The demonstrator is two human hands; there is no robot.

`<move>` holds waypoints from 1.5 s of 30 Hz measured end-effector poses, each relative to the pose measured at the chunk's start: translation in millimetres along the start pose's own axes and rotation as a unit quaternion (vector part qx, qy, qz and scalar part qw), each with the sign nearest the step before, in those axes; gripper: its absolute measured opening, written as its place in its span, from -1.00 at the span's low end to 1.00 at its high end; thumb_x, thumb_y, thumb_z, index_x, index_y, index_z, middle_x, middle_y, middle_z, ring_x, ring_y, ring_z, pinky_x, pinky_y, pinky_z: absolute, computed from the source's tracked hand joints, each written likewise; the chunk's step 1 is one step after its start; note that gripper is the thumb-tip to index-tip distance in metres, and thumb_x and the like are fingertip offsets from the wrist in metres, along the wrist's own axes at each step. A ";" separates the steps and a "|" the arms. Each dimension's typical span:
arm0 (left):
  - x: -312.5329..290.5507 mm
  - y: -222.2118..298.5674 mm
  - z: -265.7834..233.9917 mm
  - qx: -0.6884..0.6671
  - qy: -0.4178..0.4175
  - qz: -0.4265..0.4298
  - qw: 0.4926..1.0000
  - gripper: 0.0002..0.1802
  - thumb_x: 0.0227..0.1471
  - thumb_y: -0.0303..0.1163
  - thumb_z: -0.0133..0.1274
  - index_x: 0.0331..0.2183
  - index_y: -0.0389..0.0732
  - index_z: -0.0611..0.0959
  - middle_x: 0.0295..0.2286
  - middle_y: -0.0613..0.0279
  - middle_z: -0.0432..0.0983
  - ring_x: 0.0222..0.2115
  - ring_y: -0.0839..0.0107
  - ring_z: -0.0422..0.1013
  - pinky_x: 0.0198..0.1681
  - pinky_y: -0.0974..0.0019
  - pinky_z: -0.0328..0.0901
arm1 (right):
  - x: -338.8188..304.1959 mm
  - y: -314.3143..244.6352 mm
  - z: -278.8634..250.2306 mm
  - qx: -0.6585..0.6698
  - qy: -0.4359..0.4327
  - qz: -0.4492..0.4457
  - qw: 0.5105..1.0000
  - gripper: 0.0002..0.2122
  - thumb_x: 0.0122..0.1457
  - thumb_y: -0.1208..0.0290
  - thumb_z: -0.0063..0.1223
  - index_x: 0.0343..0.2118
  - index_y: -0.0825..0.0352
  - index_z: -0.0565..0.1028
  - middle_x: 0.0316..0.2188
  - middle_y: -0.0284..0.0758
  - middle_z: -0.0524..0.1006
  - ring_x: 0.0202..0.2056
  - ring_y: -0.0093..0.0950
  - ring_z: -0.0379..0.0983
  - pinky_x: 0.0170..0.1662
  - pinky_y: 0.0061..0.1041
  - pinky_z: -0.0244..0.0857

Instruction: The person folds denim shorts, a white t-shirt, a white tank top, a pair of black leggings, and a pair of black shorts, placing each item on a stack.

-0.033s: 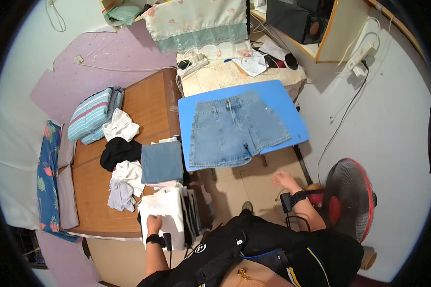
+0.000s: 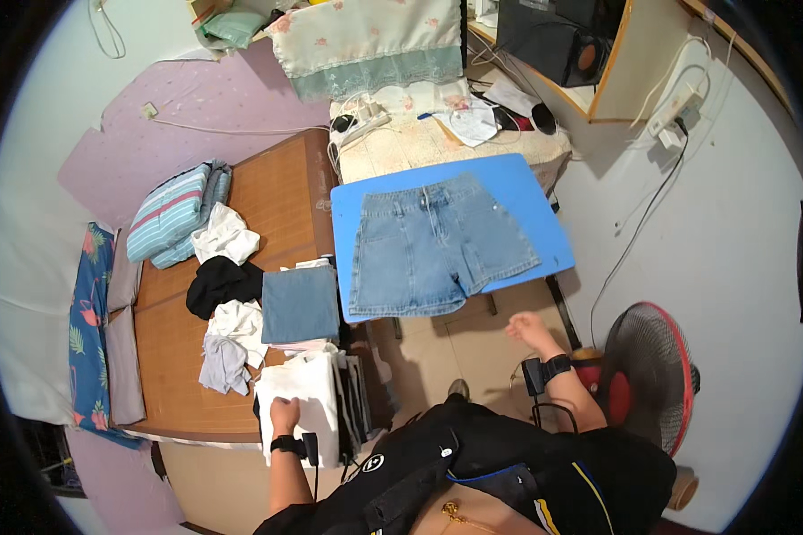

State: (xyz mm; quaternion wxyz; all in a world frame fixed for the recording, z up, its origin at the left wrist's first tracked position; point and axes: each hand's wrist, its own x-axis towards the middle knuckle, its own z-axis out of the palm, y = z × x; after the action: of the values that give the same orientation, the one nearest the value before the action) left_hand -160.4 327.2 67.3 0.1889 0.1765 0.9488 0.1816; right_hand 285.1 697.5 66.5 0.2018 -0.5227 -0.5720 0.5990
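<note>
A pair of light blue denim shorts [image 2: 433,241] lies spread flat on a blue board [image 2: 540,201], waistband at the far side and legs toward me. My right hand [image 2: 530,330] hangs in the air short of the board's near right edge, with fingers loosely bent and apart and nothing in them. My left hand [image 2: 285,414] is over a stack of folded white clothes [image 2: 305,388]. Its fingers are curled in, and I see nothing held; whether it touches the cloth I cannot tell. Just beyond that stack lies a folded blue-grey garment [image 2: 300,305] on a pile.
A brown-topped bed [image 2: 174,357] on the left holds loose white, black and grey clothes [image 2: 226,279] and a striped folded quilt [image 2: 165,218]. A red-rimmed fan [image 2: 647,379] stands at my right. Cables and papers [image 2: 473,123] lie on the surface behind the board.
</note>
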 end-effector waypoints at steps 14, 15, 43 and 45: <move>65.7 193.5 48.0 -0.145 -0.017 0.186 0.972 -0.61 -0.21 -0.25 0.09 -0.43 -0.42 0.49 -0.46 -0.10 0.42 -0.42 0.11 0.38 -0.33 0.23 0.28 | 124.8 -73.3 -29.4 -0.356 0.287 -0.044 0.888 -0.54 -0.10 0.30 0.02 -0.09 0.35 0.30 -0.07 -0.09 0.26 0.01 -0.11 0.08 0.05 -0.19 -0.01; 73.7 201.4 55.5 -0.155 -0.019 0.199 0.967 -0.61 -0.21 -0.24 0.09 -0.42 -0.42 0.49 -0.46 -0.09 0.42 -0.41 0.11 0.37 -0.32 0.22 0.28 | 129.3 -70.0 -31.9 -0.361 0.250 0.002 0.898 -0.54 -0.11 0.28 0.03 -0.10 0.36 0.31 -0.06 -0.08 0.26 0.01 -0.11 0.07 0.05 -0.16 -0.03; 164.3 320.3 52.3 0.067 -0.113 0.176 0.976 -0.55 -0.28 -0.13 0.07 -0.41 -0.33 0.51 -0.42 -0.11 0.47 -0.33 0.05 0.40 -0.25 0.14 0.29 | 237.5 -103.4 -91.1 -0.491 0.085 -0.024 0.867 -0.71 -0.10 0.27 -0.02 -0.43 0.43 0.43 -0.38 0.00 0.45 -0.30 -0.08 0.37 -0.25 -0.23 0.26; 177.6 336.1 54.2 0.061 -0.094 0.179 0.977 -0.48 -0.27 -0.11 0.07 -0.34 -0.37 0.49 -0.38 -0.13 0.46 -0.30 0.03 0.39 -0.23 0.15 0.29 | 255.3 -125.9 -69.3 -0.429 0.079 -0.073 0.897 -0.68 -0.09 0.25 -0.01 -0.35 0.42 0.42 -0.36 -0.03 0.45 -0.27 -0.10 0.37 -0.22 -0.26 0.26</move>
State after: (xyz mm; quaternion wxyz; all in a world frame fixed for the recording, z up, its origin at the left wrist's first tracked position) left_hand -201.8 707.0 106.6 0.2309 0.3711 0.8889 0.1372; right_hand 204.7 978.1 92.4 0.0453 -0.5612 -0.7920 0.2360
